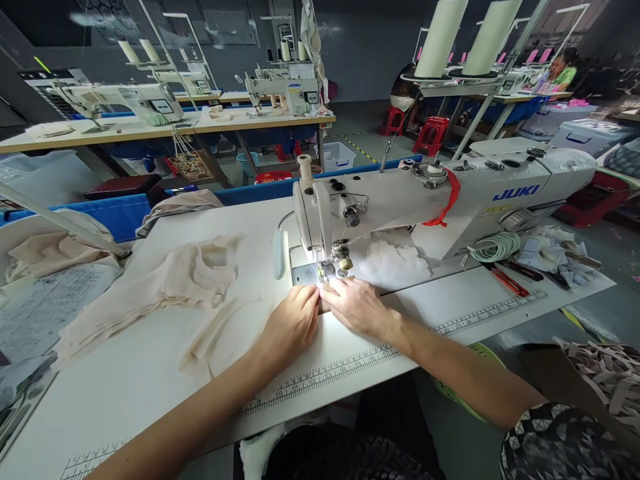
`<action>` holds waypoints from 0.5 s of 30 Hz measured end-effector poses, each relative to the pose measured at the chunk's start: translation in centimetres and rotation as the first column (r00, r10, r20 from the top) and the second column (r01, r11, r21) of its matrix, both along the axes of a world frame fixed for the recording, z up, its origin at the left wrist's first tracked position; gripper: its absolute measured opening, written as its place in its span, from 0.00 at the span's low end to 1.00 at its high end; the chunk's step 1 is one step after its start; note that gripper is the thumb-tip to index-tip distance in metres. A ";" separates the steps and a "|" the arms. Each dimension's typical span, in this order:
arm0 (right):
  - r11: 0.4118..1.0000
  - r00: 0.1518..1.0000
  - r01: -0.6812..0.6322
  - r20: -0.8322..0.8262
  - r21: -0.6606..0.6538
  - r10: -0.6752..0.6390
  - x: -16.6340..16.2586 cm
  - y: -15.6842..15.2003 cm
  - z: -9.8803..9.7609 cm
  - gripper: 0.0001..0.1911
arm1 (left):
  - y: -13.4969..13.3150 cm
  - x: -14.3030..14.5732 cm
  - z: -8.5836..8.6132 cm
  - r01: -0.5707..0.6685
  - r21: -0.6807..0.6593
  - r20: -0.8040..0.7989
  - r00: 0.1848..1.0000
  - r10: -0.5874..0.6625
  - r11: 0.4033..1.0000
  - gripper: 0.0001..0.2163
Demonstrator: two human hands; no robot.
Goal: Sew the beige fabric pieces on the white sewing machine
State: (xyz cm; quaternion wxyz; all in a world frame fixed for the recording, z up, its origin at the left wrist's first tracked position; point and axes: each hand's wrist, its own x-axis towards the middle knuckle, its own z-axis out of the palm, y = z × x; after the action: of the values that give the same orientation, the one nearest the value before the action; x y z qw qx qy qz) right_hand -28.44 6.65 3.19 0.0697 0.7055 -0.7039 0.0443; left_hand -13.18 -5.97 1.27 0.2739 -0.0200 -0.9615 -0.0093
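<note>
At the needle area of a white sewing machine (pixel 390 200), both hands meet with fingertips nearly touching. My left hand (pixel 295 320) is closed, its fingers pressed together just before the presser foot (pixel 326 272). My right hand (pixel 361 308) pinches from the other side. Between them shows a small beige bit of fabric (pixel 324 307), mostly covered by the fingers. Pale fabric (pixel 397 259) lies under the machine arm, right of the needle. Left of the hands are a stack of cream fabric pieces (pixel 155 283) and a loose curved cream strip (pixel 207 337).
Red-handled snips (pixel 507 280), a coiled pale green cord (pixel 495 247) and scraps (pixel 555 250) lie at the table's right. A printed ruler (pixel 340 363) runs along the front edge. Written paper (pixel 50 307) lies at left. Thread cones (pixel 440 40) stand behind; other machines and people are farther back.
</note>
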 end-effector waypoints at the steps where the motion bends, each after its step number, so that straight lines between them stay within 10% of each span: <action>1: 1.000 1.000 0.003 0.003 -0.004 -0.003 0.0 0.0 0.0 0.15 | 0.0 0.1 -0.3 -0.005 0.001 -0.013 1.000 0.005 1.000 0.14; 15: 0.965 0.978 0.192 0.111 -0.177 -0.174 -2.6 0.1 -0.3 0.14 | -1.6 -1.9 -0.8 -0.035 -0.080 -0.011 0.999 0.034 0.996 0.13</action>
State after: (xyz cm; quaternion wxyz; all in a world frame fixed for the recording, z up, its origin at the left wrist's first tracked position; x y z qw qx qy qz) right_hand -31.06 6.80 2.92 0.1058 0.6247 -0.7615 0.1369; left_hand -15.12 -7.57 0.44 0.2774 -0.0145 -0.9600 0.0343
